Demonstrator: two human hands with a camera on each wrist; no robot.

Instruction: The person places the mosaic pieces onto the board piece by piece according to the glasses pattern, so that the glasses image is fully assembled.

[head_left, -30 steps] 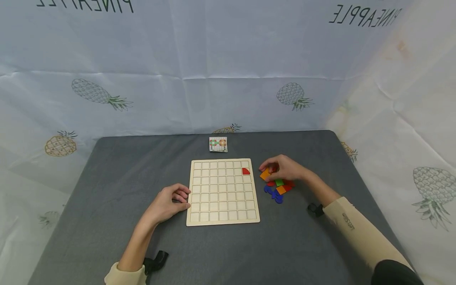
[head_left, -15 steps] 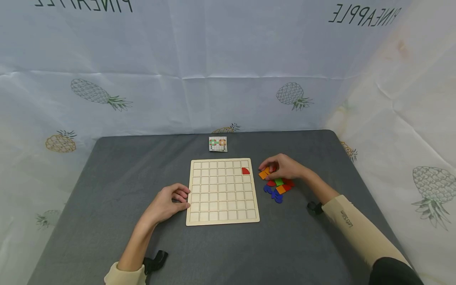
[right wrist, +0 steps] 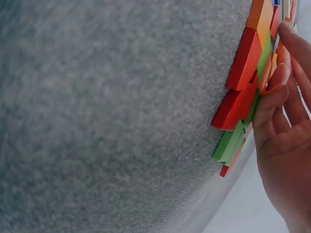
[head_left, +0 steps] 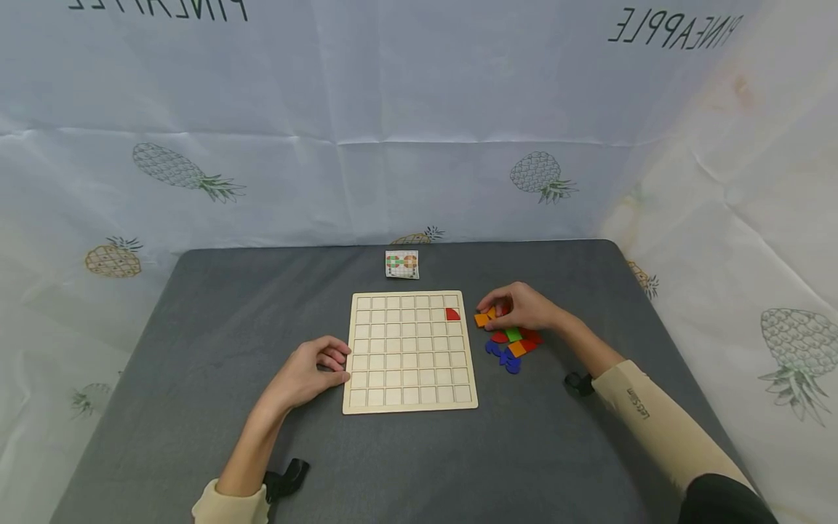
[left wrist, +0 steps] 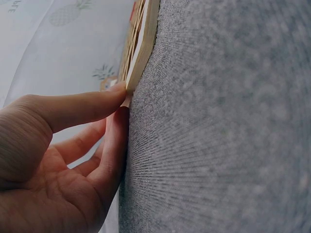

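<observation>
The left hand (head_left: 308,375) rests on the counter (head_left: 196,327), its thumb touching the left edge of the wooden board (head_left: 410,352), fingers loosely curled and holding nothing. The right hand (head_left: 524,307) pinches an orange piece (head_left: 485,317) over the coloured pile (head_left: 513,346) beside the board's right edge. A red piece (head_left: 452,314) sits near the board's far right corner.

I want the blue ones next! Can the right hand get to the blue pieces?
Probably yes. The right hand rests on the pile just behind the blue pieces, which lie uncovered at its near edge; nothing stands between.
</observation>
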